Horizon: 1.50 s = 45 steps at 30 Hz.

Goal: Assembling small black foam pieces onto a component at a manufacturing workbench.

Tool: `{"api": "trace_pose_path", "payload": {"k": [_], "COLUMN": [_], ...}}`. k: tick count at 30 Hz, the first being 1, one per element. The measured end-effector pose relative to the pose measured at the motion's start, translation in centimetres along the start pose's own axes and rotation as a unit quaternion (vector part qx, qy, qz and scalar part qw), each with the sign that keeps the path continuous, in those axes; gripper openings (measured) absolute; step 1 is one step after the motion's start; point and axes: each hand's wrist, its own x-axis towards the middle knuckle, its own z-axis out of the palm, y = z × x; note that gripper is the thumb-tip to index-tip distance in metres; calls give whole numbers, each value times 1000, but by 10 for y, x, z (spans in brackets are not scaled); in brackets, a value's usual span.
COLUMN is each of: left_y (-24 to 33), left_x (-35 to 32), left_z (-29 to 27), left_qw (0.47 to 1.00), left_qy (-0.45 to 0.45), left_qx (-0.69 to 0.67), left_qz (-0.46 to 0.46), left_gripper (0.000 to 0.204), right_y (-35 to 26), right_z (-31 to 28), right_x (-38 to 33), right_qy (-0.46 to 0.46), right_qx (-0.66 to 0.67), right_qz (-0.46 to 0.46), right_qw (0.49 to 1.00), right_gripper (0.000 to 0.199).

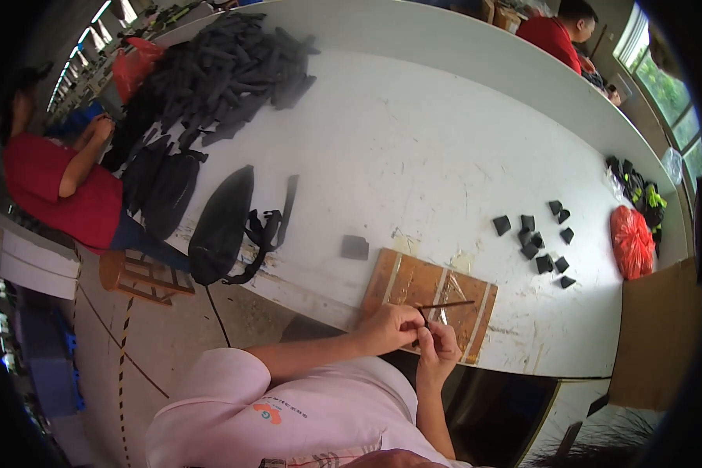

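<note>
Both my hands meet over the near edge of a brown board (421, 273) with strips of clear tape across it. My left hand (391, 326) is closed in a pinch on a small black piece (423, 318). Against it, my right hand (438, 345) pinches the same piece from the other side, fingers curled and thumb up. What kind of piece it is, I cannot make out, as fingers cover most of it. Just beyond my fingertips a thin dark stick (454, 304) shows over the board; whether a hand touches it is unclear. A flat grey square (355, 247) lies left of the board.
Several small black folded pieces (530, 238) lie scattered to the right. A red plastic bag (632, 242) sits at the right edge near a cardboard sheet (655, 335). Black bags (222, 226) and a heap of dark strips (226, 74) occupy the left. Co-workers in red sit left and far right.
</note>
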Motion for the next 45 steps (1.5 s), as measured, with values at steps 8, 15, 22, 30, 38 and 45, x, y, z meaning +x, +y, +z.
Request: {"api": "trace_pose_path", "payload": {"k": [8, 15, 22, 30, 38, 45], "left_y": [13, 4, 33, 36, 52, 70], "left_x": [-4, 1, 8, 14, 37, 34], "left_z": [17, -3, -1, -24, -25, -31], "left_qw": [948, 792, 981, 808, 634, 834], "left_qy": [228, -90, 100, -47, -124, -83], "left_qx": [148, -587, -147, -568, -743, -531], "left_qz": [168, -139, -77, -151, -175, -126], "left_gripper": [9, 17, 9, 10, 20, 28], "right_y": [-27, -28, -27, -75, -108, -91], "right_z": [9, -7, -17, -11, -24, -24], "right_x": [15, 12, 18, 32, 79, 76], "right_qy": [48, -2, -168, -138, -225, -244], "right_qx": [-233, 181, 509, 233, 161, 178], "right_qz": [-246, 141, 311, 216, 166, 131], "right_qw": [939, 973, 785, 938, 946, 944], "right_gripper": [7, 3, 21, 21, 18, 27]}}
